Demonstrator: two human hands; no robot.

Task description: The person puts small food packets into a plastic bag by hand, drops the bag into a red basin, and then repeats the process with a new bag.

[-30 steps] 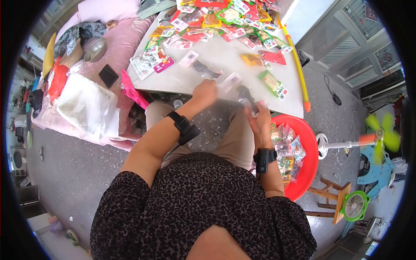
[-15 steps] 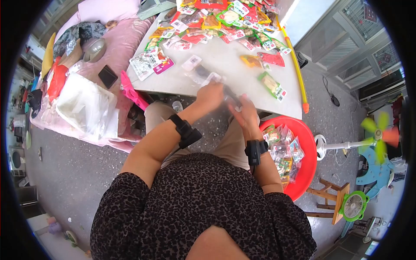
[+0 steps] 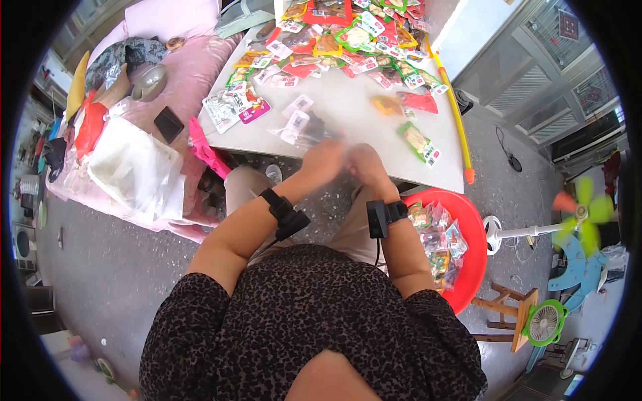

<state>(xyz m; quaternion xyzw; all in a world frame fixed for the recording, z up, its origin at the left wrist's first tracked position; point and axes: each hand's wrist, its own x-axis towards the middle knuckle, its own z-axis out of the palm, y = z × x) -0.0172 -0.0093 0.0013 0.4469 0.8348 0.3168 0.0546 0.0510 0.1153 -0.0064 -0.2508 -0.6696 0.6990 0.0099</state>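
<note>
My left hand point(image 3: 324, 162) is at the table's front edge, its fingers curled and blurred. Close beside it, my right hand point(image 3: 366, 165) is also closed and smeared by motion. What the fingers grip cannot be made out. Just beyond my left hand lies a clear packet with dark contents point(image 3: 319, 129), blurred. White-labelled clear packets point(image 3: 294, 124) rest on the table next to it. To the right of my hands are a green-edged packet with pale food point(image 3: 417, 142), an orange packet point(image 3: 386, 105) and a red packet point(image 3: 419, 101).
Many colourful food packets point(image 3: 354, 33) are heaped at the table's point(image 3: 267, 137) back. A red tub point(image 3: 476, 234) of packets stands by my right arm. A yellow pole point(image 3: 455, 113) lies along the right table edge. A pink-covered bed point(image 3: 190, 67) is at left, a fan point(image 3: 580, 212) at right.
My hands have come closer together, and my right hand's fingers have curled in. The dark object seen between my hands no longer shows there. The clear packets beyond my left hand have shifted slightly.
</note>
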